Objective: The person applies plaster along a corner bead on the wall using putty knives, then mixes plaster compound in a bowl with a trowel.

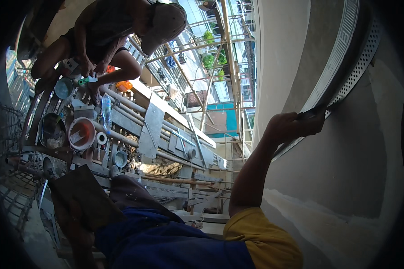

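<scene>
My right hand (288,128) is raised to the wall on the right, fingers closed around a dark flat trowel (311,111). The trowel's blade, seen nearly edge-on, lies against the perforated metal strip (357,62) on the wall. Beside that runs a pale patterned trim strip (334,62), curved by the lens. Grey, partly smoothed plaster (332,179) covers the wall below. In shadow at lower left, my left hand (78,226) is closed on a dark rectangular plasterer's board (86,193); most of its fingers are hidden.
A co-worker (116,31) in a cap crouches at upper left, holding a green-handled tool (86,80). Buckets (81,133), a black tub (52,130), a small pot (120,158) and a plastic bottle (106,111) stand on the scaffold planks (150,125). Gaps show between the planks.
</scene>
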{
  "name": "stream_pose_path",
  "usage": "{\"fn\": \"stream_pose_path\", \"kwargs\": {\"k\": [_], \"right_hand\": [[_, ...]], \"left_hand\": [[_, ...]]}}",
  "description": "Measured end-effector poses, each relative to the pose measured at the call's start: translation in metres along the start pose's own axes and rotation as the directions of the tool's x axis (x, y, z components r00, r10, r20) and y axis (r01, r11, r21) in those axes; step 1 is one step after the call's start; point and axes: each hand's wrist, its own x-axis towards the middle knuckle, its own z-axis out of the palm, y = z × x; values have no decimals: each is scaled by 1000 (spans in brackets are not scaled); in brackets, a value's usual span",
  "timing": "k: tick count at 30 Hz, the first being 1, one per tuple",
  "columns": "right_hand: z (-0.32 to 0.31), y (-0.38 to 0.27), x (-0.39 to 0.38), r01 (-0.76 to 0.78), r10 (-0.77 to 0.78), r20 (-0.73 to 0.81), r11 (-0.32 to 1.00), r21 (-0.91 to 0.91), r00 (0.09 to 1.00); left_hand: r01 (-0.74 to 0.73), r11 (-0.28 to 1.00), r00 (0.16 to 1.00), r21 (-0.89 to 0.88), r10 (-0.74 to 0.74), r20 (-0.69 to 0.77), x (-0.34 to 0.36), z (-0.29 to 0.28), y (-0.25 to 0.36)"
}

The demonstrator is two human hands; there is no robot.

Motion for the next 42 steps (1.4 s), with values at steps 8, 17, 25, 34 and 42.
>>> {"fn": "stream_pose_path", "kwargs": {"k": [8,17,25,34,42], "right_hand": [[8,-12,1,-73,74,11,993,-95,997],[28,-13,15,-162,151,-93,977,-135,984],[38,-22,21,-128,112,-84,967,-220,990],[12,-34,-1,-22,19,-54,998,-61,998],[35,-7,2,-108,98,-57,973,-205,993]], "left_hand": [[21,999,1000,-29,-21,-21,1,-2,2],[12,1000,1000,-17,-12,-18,0,-6,-3],[1,1000,1000,-21,-2,-18,2,3,0],[13,1000,999,26,-12,-35,1,8,5],[20,1000,1000,-10,-20,-19,0,4,1]]}}
